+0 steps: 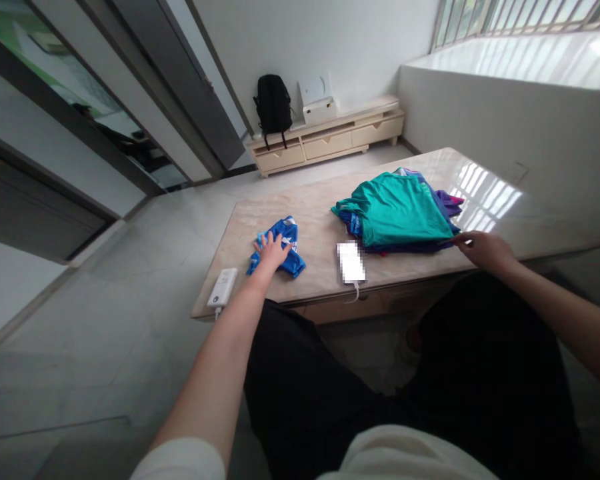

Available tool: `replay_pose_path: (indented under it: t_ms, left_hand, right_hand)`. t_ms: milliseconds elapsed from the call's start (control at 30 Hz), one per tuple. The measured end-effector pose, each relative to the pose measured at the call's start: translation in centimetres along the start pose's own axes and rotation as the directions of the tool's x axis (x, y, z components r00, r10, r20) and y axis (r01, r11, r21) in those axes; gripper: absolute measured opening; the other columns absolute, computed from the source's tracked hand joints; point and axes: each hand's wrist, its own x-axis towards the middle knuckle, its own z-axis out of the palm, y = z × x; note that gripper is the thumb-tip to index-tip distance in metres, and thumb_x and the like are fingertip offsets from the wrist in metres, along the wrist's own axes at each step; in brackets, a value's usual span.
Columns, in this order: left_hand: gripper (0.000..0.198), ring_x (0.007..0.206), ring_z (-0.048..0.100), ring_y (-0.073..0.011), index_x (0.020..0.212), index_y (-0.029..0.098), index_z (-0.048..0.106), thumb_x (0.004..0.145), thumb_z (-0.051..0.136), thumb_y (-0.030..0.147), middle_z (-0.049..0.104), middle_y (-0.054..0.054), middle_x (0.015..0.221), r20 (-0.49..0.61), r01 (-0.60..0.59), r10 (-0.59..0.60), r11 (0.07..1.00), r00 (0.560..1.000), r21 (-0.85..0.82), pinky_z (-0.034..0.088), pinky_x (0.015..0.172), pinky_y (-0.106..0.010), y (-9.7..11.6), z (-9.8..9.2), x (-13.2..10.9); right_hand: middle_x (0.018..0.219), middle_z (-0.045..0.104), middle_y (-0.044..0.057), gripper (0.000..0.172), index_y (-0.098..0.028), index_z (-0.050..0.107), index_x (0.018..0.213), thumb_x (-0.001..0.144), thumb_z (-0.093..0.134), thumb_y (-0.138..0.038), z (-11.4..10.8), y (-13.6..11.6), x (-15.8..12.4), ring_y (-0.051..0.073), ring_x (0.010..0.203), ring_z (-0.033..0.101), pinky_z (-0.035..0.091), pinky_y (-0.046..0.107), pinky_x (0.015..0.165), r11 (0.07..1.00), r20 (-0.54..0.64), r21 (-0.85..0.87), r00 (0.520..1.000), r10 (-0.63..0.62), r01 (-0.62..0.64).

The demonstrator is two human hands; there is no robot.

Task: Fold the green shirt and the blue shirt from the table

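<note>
On the left part of the table, my left hand (274,253) rests with spread fingers on a small, crumpled blue garment (293,262) with white markings. To the right lies a teal shirt (400,210), spread over a pile of blue and purple clothes (447,203). My right hand (485,249) pinches the near right corner of the teal shirt between thumb and fingers. Between the two heaps sits a phone-like device (351,262), its bright face blurred out, with a white cable running off the near edge.
A white power bank (223,288) with a cable lies at the left edge of the marble-look table (310,200). Beyond it, a low cabinet (330,141) carries a black backpack (273,105) and a white box (317,100). My legs are close to the near edge.
</note>
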Motion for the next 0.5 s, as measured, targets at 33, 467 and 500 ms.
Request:
replay_pose_path:
  t_ms: [33, 467, 500]
  left_hand:
    - [0.071, 0.154, 0.011, -0.0492, 0.157, 0.02, 0.039, 0.098, 0.041, 0.059, 0.024, -0.021, 0.168, 0.033, 0.067, -0.067, 0.998, 0.997, -0.005, 0.017, 0.117, -0.074, -1.5, 0.6, -0.1]
    - [0.078, 0.155, 0.023, -0.0417, 0.157, 0.023, 0.04, 0.092, 0.052, 0.065, 0.022, -0.016, 0.17, 0.203, 0.184, -0.158, 0.976, 0.966, -0.113, 0.027, 0.121, -0.058, -3.8, 4.7, 1.6]
    - [0.077, 0.153, 0.028, -0.0398, 0.155, 0.021, 0.042, 0.091, 0.055, 0.062, 0.028, -0.018, 0.168, 0.195, 0.175, -0.149, 0.977, 0.969, -0.121, 0.029, 0.121, -0.053, -4.0, 4.6, 1.9]
  right_hand:
    - [0.096, 0.078, 0.012, 0.028, -0.024, 0.081, 0.109, 0.092, 0.06, -0.032, 0.1, -0.1, 0.1, 0.031, 0.085, 0.068, 0.043, 0.038, 0.072, 1.0, 0.002, 0.001, 1.0, 0.004, -0.004]
    - [0.095, 0.078, 0.01, 0.023, -0.022, 0.081, 0.105, 0.087, 0.067, -0.028, 2.0, -2.5, 2.6, 0.026, 0.081, 0.066, 0.043, 0.033, 0.069, 0.993, 0.002, 0.112, 0.999, 0.039, -0.039]
    - [0.095, 0.078, 0.01, 0.024, -0.022, 0.081, 0.105, 0.087, 0.067, -0.029, 2.0, -2.9, 2.7, 0.026, 0.082, 0.066, 0.043, 0.033, 0.07, 0.991, -0.006, 0.127, 0.999, 0.042, -0.041]
